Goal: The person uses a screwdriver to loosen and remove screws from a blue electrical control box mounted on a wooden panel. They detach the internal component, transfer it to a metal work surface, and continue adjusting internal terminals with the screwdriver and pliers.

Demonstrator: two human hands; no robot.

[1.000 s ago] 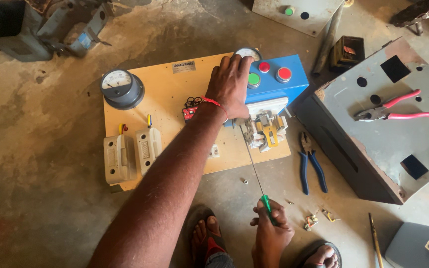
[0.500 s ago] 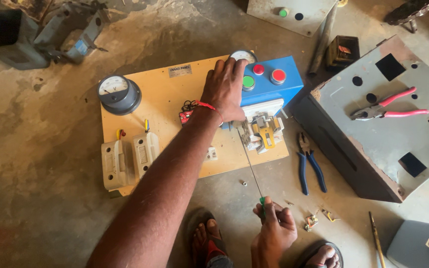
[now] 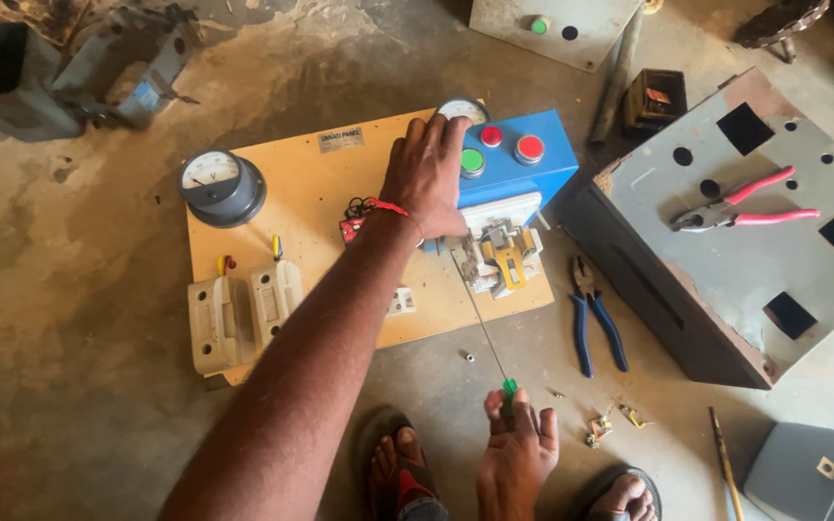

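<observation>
The left hand (image 3: pixel 425 178) lay flat, fingers spread, on the wooden board (image 3: pixel 311 198) against the blue button box (image 3: pixel 523 174), its grip released and grasping nothing. The right hand (image 3: pixel 516 453) was clenched around the green handle of a long thin screwdriver (image 3: pixel 485 323), whose tip reached the yellow-and-metal switch part (image 3: pixel 504 256) mounted just below the box. Blue-handled pliers (image 3: pixel 596 323) lay nearby on the floor.

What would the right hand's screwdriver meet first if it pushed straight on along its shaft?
The right hand aims its screwdriver up at the board; the tip already seems to reach the grey and yellow switch mechanism below the blue box, though contact is unclear.
</observation>
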